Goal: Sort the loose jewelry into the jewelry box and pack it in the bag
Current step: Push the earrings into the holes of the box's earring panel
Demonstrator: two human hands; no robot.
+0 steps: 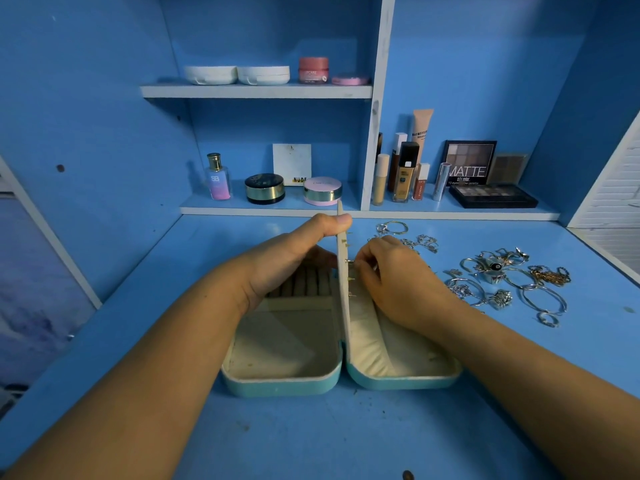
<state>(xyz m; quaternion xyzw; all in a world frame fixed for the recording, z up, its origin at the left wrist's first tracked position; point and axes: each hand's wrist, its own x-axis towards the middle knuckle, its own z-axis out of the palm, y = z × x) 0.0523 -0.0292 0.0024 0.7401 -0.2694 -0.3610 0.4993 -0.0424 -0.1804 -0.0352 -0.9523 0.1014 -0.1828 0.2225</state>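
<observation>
A teal jewelry box (284, 388) with a cream lining lies open flat on the blue desk. Its cream middle flap (343, 282) stands upright between the two halves, with several small gold earring posts poking through it. My left hand (294, 258) holds the flap, thumb over its top edge. My right hand (394, 278) is on the flap's right side, fingertips pinching a small earring piece (350, 262) at the flap. Loose silver and gold jewelry (502, 278) lies spread on the desk to the right. No bag is in view.
Shelves at the back hold cosmetics: a perfume bottle (218, 178), compacts (265, 188), foundation bottles (405, 174) and eyeshadow palettes (491, 195). More chains (405, 233) lie behind my right hand. A white slatted panel (613, 188) stands at the far right.
</observation>
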